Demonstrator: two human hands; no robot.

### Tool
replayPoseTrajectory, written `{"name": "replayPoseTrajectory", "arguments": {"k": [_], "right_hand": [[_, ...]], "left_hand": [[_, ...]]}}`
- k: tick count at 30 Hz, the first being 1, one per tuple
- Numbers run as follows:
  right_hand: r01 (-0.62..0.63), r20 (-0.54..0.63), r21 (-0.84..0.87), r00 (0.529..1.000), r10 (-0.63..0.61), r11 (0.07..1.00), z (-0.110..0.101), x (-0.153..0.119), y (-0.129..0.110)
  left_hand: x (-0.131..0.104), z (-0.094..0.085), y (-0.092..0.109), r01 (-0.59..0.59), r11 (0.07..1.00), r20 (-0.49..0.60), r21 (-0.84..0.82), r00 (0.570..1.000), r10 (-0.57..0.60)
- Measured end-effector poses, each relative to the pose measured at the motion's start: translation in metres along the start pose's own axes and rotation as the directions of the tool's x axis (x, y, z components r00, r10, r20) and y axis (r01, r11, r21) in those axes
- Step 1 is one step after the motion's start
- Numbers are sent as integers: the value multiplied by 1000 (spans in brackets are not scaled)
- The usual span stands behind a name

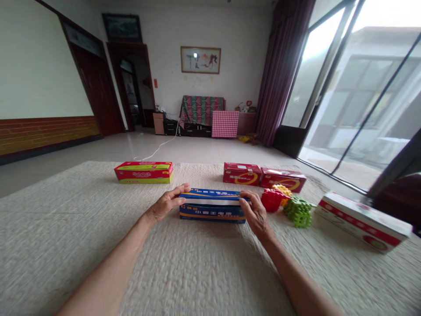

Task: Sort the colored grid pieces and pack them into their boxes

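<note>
A long blue cardboard box (213, 213) with white and orange print stands on the cream quilted cover (184, 272) in front of me. Its lid (213, 194) is slightly raised, and a white edge shows along the front. My left hand (166, 202) grips the lid's left corner, thumb at the front edge and fingers on top. At the right corner, my right hand (257, 213) holds the lid the same way. What lies inside the box is hidden.
Beyond sit a red-and-yellow box (144, 173) and two red boxes (241, 174). To the right are red interlocking plastic pieces (273, 200), green pieces (298, 212), yellow pieces (282, 190) and a white-and-red box (363, 221). A white cable (161, 147) crosses the floor.
</note>
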State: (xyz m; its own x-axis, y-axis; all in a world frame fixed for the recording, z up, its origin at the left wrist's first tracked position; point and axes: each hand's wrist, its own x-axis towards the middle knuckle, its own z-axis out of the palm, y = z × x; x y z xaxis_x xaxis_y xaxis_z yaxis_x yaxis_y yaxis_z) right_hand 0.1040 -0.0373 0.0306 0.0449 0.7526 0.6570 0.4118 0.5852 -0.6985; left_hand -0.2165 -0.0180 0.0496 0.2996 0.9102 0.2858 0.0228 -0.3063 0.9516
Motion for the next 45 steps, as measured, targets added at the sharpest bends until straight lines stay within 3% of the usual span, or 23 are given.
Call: {"name": "replayPoseTrajectory", "arguments": {"k": [13,23,32,36,38,41,43,45], "right_hand": [[-7,15,-9,1000,7,1000,-2,-4,-2],[-94,-70,69,993,99,993,5,-4,-5],[-123,-68,57,990,126,991,9,-7,-7],[-64,-89,-6,994,64,998,11,-9,-8],[1,-88,-79,996,-8,997,12,-9,-9],[50,-86,-161,994,-65,986,13,-10,-10],[54,-93,-179,993,-71,982,13,-10,-8],[56,-98,-181,992,-74,982,13,-11,-5]], "left_hand": [[1,2,-2,33,999,-13,14,999,-33],[6,19,2,4,998,-169,61,986,7],[6,27,-4,41,994,-224,97,974,-18],[6,26,-4,37,994,-234,99,972,-13],[4,21,-1,26,992,-193,125,981,-1],[-1,9,7,55,991,-4,120,998,-55],[-5,5,11,115,987,106,111,986,-127],[-6,4,13,146,979,107,142,981,-162]]}}
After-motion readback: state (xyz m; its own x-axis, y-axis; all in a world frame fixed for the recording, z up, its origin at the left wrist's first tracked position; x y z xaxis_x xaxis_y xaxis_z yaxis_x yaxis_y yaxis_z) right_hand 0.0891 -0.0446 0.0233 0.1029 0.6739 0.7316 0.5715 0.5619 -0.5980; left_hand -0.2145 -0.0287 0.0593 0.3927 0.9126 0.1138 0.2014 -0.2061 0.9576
